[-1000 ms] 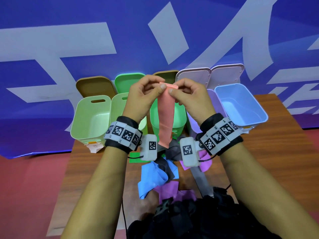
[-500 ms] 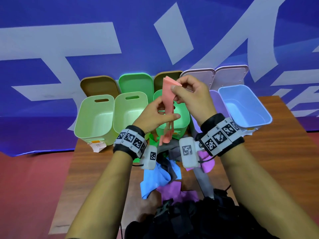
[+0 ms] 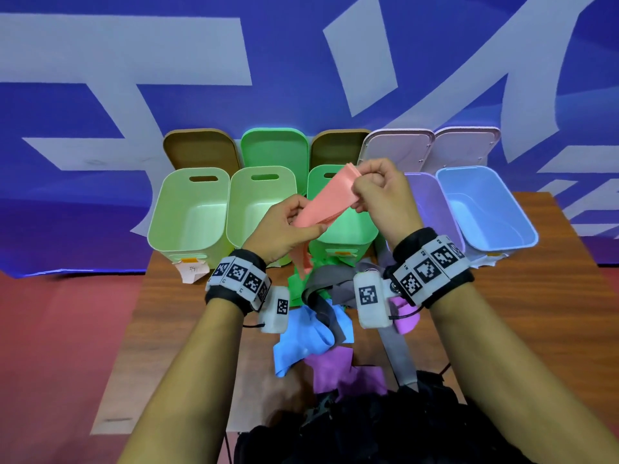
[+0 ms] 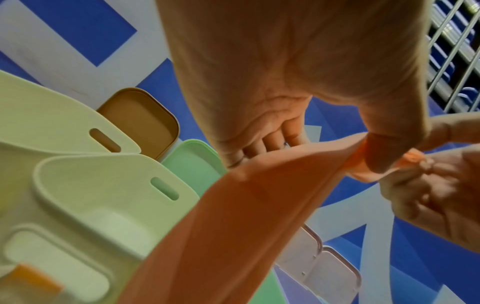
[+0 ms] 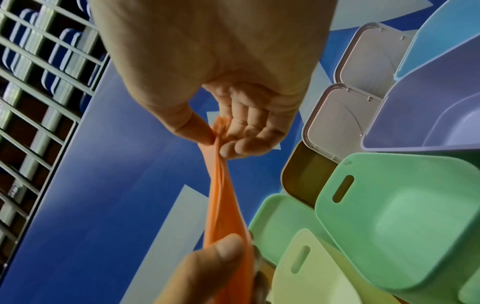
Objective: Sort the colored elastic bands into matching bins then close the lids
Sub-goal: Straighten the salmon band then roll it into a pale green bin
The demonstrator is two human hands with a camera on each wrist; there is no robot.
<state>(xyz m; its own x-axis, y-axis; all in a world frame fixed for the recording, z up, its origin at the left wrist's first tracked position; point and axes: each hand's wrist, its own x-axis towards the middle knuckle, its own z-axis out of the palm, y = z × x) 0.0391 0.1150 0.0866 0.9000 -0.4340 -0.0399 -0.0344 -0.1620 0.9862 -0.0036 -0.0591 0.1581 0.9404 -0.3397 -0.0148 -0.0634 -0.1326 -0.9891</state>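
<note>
Both hands hold a salmon-pink elastic band [image 3: 326, 202] in the air over the green bin [image 3: 341, 229]. My right hand [image 3: 375, 192] pinches its upper end between thumb and fingers [image 5: 233, 139]. Lower down, my left hand [image 3: 284, 229] grips the band's middle, and the tail hangs below it [image 4: 233, 236]. Five open bins stand in a row: two pale green [image 3: 187, 212] [image 3: 254, 202], one green, one lilac [image 3: 432, 202], one light blue [image 3: 485, 209]. Loose bands lie on the table: blue [image 3: 301, 343], purple [image 3: 338, 370], grey [image 3: 321, 289], green [image 3: 296, 283].
Open lids lean against the blue banner behind the bins: brown [image 3: 201, 152], green [image 3: 273, 149], brown [image 3: 338, 145], two pale lilac [image 3: 395, 145]. The wooden table [image 3: 502, 313] has bare surface at its right and left. Red floor [image 3: 60, 346] lies at the left.
My left hand slid from the band's top end down to its middle and gathered it. My right hand kept the top end, and the band now slants between the hands.
</note>
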